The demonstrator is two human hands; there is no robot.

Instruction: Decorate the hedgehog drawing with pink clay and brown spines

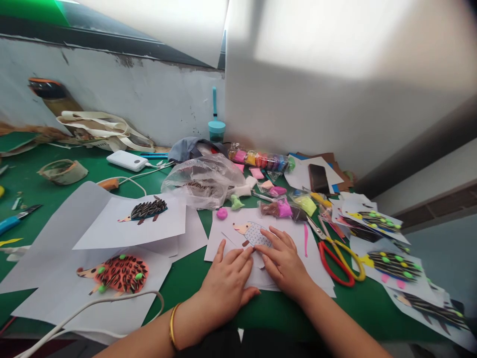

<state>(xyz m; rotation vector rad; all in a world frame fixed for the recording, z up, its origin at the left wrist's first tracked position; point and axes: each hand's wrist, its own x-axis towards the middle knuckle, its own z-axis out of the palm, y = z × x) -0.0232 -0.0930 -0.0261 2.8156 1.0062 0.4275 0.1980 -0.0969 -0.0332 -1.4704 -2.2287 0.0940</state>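
Observation:
A white sheet [219, 233] in front of me carries a hedgehog picture [255, 233] with a pale blue dotted body, a peach face and brown feet. My left hand [231, 276] lies on the sheet below the picture, its fingers spread and the index fingertip near the lower edge of the body. Over the picture's right side rests my right hand [281, 256], fingers apart, covering part of the body. The fingertips of both hands almost meet. Neither hand shows anything held. A pink clay ball [221, 214] sits at the sheet's top left, and a thin pink strip [306, 239] lies on the right.
Red and yellow scissors [337, 258] lie right of the sheet. Finished hedgehog pictures stand at left [119, 273] and right [395, 266]. Behind are a plastic bag of seeds [203, 181], clay packets [276, 209], a phone [318, 178] and a power bank [126, 160]. A white cable crosses the lower left.

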